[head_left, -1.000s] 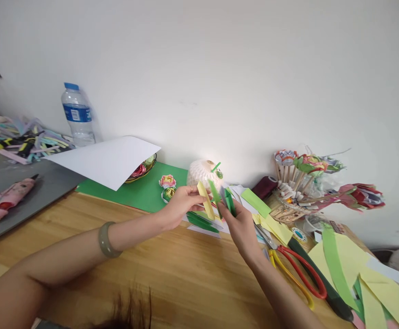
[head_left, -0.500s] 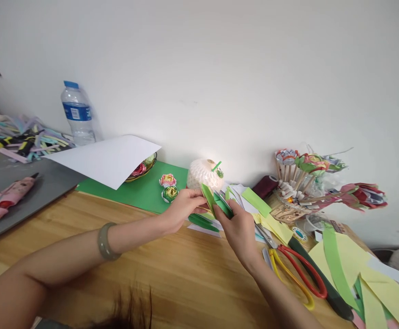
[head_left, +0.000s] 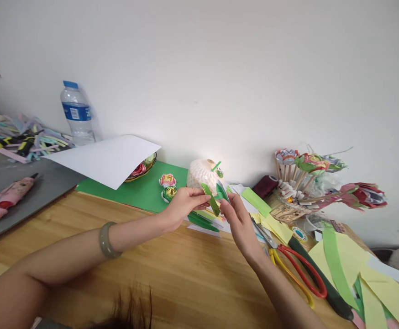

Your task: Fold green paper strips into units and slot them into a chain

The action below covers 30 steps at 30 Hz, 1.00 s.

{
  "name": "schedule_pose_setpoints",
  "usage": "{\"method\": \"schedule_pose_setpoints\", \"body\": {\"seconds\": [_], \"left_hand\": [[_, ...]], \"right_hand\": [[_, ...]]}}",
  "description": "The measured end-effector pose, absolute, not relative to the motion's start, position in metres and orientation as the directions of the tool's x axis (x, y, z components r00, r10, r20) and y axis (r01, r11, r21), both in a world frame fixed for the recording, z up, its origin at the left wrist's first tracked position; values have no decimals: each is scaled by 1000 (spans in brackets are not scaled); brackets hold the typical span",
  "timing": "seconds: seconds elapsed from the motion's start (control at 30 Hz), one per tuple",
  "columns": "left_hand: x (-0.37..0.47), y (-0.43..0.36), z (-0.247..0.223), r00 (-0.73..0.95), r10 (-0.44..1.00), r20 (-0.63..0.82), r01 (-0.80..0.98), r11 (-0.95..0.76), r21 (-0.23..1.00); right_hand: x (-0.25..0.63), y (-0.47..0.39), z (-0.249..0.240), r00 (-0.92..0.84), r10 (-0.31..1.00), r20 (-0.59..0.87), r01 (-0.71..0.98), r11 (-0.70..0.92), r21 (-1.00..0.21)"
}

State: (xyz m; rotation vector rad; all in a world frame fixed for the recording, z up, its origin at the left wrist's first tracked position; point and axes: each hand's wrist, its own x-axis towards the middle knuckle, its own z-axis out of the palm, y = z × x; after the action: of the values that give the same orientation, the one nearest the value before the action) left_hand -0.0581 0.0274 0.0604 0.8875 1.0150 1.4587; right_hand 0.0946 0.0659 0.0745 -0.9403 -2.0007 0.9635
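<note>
My left hand point(head_left: 186, 205) pinches a narrow folded strip of light green paper point(head_left: 211, 199) between thumb and fingers, over the middle of the table. Close on its right, my right hand point(head_left: 238, 217) holds a darker green paper piece point(head_left: 222, 190) with a pale bluish side; the fingers partly cover it. A small gap shows between the two pieces. Below the left hand lie dark green paper strips point(head_left: 203, 222) on the wooden table point(head_left: 151, 274). Behind the hands stands a white round object in foam netting point(head_left: 201, 175) with a green straw.
Scissors with red and yellow handles point(head_left: 317, 276) lie right, beside yellow paper sheets point(head_left: 336, 260). A jar point(head_left: 285, 208) holds sticks and paper flowers. Left are a white sheet point(head_left: 113, 157), a water bottle point(head_left: 76, 112), two paper flowers point(head_left: 168, 187) and a pink glue gun point(head_left: 13, 194).
The green papers, held together before, are now apart, one in each hand. My right hand has shifted slightly right, away from the left.
</note>
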Motion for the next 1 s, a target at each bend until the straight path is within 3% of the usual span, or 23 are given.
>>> {"method": "schedule_pose_setpoints", "body": {"seconds": [0.2,0.43,0.7,0.87,1.0], "left_hand": [[-57,28,60,-131,991,-13,-352,-34,935],[-57,28,58,-86,995,42,-318,-67,946],[-55,27,59,-83,995,62,-283,-83,956],[-54,26,58,-49,995,92,-286,-103,953],[-53,28,54,-132,988,80,-279,-114,954]], "right_hand": [[94,69,72,-481,834,271,262,431,-863],[94,74,70,-530,842,106,125,200,-972],[97,80,71,-470,883,-2,285,149,-947],[96,75,74,-405,911,70,558,307,-771],[93,68,75,-393,897,202,794,441,-417]]}}
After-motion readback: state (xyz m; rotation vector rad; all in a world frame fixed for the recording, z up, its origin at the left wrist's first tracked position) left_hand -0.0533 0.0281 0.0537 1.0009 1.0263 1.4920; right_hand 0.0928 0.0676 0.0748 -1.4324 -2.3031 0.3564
